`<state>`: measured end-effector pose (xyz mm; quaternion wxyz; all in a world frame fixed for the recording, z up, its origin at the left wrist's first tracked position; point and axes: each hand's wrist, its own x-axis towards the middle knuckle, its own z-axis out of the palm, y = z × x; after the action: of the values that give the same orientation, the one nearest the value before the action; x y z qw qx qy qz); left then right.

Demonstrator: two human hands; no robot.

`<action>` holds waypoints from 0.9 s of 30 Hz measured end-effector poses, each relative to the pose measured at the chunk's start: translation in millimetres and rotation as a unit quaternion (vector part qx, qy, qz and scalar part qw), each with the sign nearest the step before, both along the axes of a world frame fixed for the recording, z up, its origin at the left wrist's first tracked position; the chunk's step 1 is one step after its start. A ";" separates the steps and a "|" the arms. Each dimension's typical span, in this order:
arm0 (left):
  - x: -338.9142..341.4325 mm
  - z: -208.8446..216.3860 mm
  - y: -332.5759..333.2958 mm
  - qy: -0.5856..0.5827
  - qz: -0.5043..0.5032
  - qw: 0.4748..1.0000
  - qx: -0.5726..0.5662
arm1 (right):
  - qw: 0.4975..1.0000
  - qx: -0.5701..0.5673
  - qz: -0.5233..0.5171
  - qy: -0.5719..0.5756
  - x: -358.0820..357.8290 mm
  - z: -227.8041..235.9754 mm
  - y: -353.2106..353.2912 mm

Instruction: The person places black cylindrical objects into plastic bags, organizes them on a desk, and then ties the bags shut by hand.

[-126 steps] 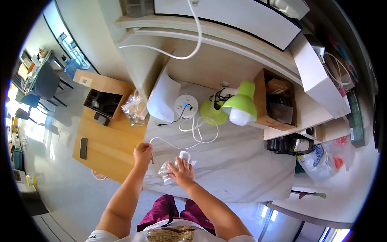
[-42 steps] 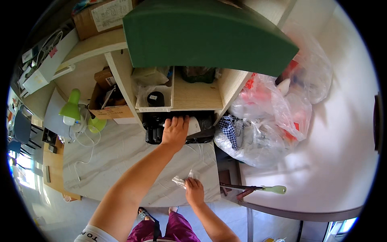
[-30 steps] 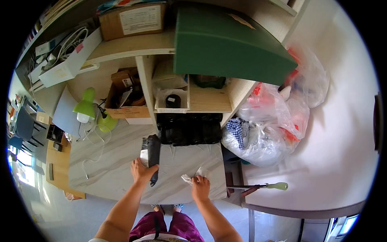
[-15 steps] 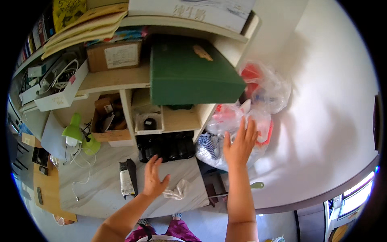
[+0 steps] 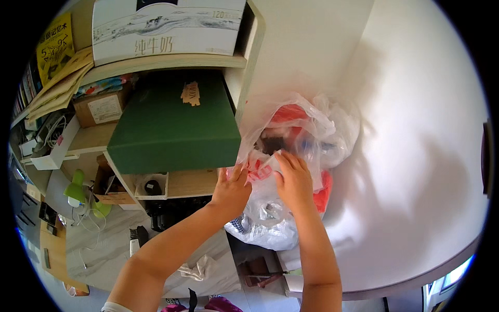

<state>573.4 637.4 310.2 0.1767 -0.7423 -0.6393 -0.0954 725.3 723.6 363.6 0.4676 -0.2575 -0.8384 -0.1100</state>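
Both hands are at a thin, see-through plastic bag (image 5: 310, 113) with red print, one of several bags heaped between the shelf unit and the wall. My left hand (image 5: 231, 190) has its fingers closed on the bag's near left edge, beside the green box. My right hand (image 5: 296, 182) grips the near rim with bent fingers, a little to the right. Between and beyond the hands the bag gapes, with something dark and something red showing inside. Below it lies a whitish bag (image 5: 275, 234) with checked cloth in it. The fingertips are partly hidden by plastic.
A large green box (image 5: 174, 125) juts out from the shelf, close to my left hand. A white carton (image 5: 166, 31) sits above. The marble-patterned desk (image 5: 114, 260) holds a green lamp (image 5: 76, 187) and a crumpled white cloth (image 5: 198, 269). The white wall (image 5: 405, 171) rises at right.
My left hand has moved up and right from above the desk to the bags. Both hands have taken hold of the plastic bag, and its mouth is spread wider. The view has shifted right.
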 end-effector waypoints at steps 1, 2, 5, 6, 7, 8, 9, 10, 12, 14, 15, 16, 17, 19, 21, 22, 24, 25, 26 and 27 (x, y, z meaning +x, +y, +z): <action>2.3 -3.5 1.6 -0.010 -0.007 1.000 0.009 | 0.997 -0.019 0.027 -0.077 -0.6 -1.7 12.1; 4.0 -6.7 2.4 -0.020 -0.014 1.000 0.017 | 0.986 -0.038 0.055 -0.152 -1.3 -4.6 22.6; 2.6 -9.5 -0.3 -0.068 -0.006 0.997 0.032 | 0.883 -0.186 -0.088 -0.422 3.0 -28.5 53.8; 2.3 -7.6 -2.3 -0.090 0.001 0.995 0.036 | 0.851 -0.236 -0.150 -0.445 7.7 -32.6 61.7; 2.2 -3.4 -4.0 -0.089 0.009 0.996 0.025 | 0.812 -0.284 -0.211 -0.464 10.3 -35.9 67.9; 2.4 1.6 -5.9 -0.089 0.018 0.996 0.014 | 0.831 -0.289 -0.215 -0.423 12.1 -38.0 72.5; 1.8 4.7 -5.7 -0.089 0.027 0.996 0.005 | 0.850 -0.292 -0.218 -0.381 11.1 -29.8 71.0; 1.1 4.3 -4.1 -0.093 0.027 0.995 0.003 | 0.866 -0.294 -0.221 -0.339 9.2 -24.9 71.5; 0.8 1.3 -2.8 -0.103 0.026 0.994 -0.004 | 0.970 -0.148 -0.101 -0.166 -4.6 -31.7 75.3; 0.4 0.5 2.0 -0.105 0.024 0.994 -0.005 | 0.991 -0.095 -0.034 -0.083 -18.4 -36.7 74.4; 0.5 -0.7 3.2 -0.107 0.022 0.994 -0.007 | 0.988 -0.118 -0.032 -0.093 -23.5 -38.2 73.2; 1.7 -1.5 5.3 -0.105 0.019 0.994 -0.001 | 0.980 -0.155 -0.058 -0.106 -23.3 -45.1 84.7; 3.8 -3.4 8.4 -0.102 0.014 0.995 0.005 | 0.971 -0.191 -0.086 -0.119 -17.7 -48.6 93.2; -3.3 -5.8 11.3 -0.099 0.013 0.995 0.018 | 0.981 -0.137 -0.084 0.111 6.8 -9.1 83.0; -4.7 -12.6 13.3 -0.113 0.001 0.993 0.021 | 0.946 -0.180 -0.116 0.245 48.1 29.1 64.9; -8.4 -14.3 10.3 -0.124 -0.006 0.991 0.039 | 0.929 -0.207 -0.138 0.273 64.2 41.6 49.3; -12.2 -15.5 -0.1 -0.153 -0.027 0.985 0.079 | 0.821 -0.296 0.063 0.484 80.1 60.6 1.2; -6.2 -11.0 -9.8 -0.221 -0.068 0.964 0.135 | 0.794 -0.267 0.130 0.531 85.6 66.4 -27.6; 0.1 -1.9 -25.6 -0.286 -0.107 0.933 0.189 | 0.784 -0.257 0.144 0.547 93.4 62.8 -49.5; 6.4 7.2 -42.7 -0.349 -0.148 0.894 0.240 | 0.788 -0.259 0.167 0.533 102.1 56.5 -72.2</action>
<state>579.8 594.7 317.4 0.0990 -0.6820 -0.5001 -0.5243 827.4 651.5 420.1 0.7671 -0.2425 -0.4827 0.3460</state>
